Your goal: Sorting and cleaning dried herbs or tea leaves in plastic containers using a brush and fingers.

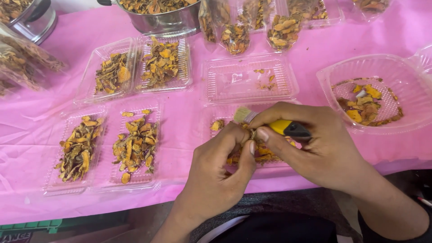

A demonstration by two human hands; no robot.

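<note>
Across the whole table lies a pink plastic tablecloth [189,117], creased toward the near edge. At the far edge stands a steel pot [162,19] heaped with dried orange-yellow slices, and a second metal vessel [33,20] sits at the far left corner. Near the right edge rests a clear plastic bowl [333,76] with a few slices in it. Two open clear clamshell trays [135,67] of slices lie left of centre, two more [103,144] by the near left edge, and an almost empty one [249,81] lies mid-table. Clear bags [234,31] of slices lean along the far edge.

Over a tray at the near edge, the right hand [324,148] is closed around a yellow-and-black-handled brush [274,123], its pale bristles pointing left. The left hand [220,166] pinches a small dried slice [253,134] between thumb and fingertips, just under the brush and touching the right thumb.
</note>
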